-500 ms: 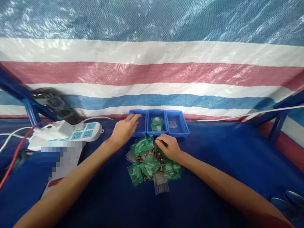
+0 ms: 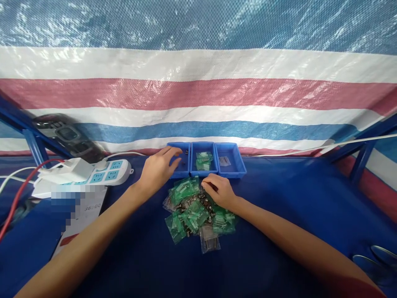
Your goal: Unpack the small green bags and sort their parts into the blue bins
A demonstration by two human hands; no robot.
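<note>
My left hand (image 2: 159, 169) reaches over the near left side of the left blue bin (image 2: 185, 167), its thumb and fingers apart and nothing visible between them. A few small dark pieces lie in that bin. At the top right of a mixed pile, my right hand (image 2: 219, 191) is closed in a pinch; whatever its fingertips hold is too small to make out. Green plastic packets (image 2: 194, 215), clear packets (image 2: 210, 238) and loose small metal parts (image 2: 203, 201) make up the pile. Green packets fill part of the middle bin (image 2: 212, 169); a clear packet (image 2: 224, 161) lies in the right bin (image 2: 238, 170).
A white power strip (image 2: 114, 171) with plugs and cables stands on the left, beside a dark device in plastic wrap (image 2: 70, 136). Nearer is a partly blurred flat item (image 2: 93, 207). Glasses (image 2: 369, 260) lie at the lower right. A striped tarp (image 2: 198, 93) hangs behind.
My left thumb and fingers have spread apart, and the hand has drawn slightly left over the left bin. My right hand stays pinched at the pile. The view has shifted a little.
</note>
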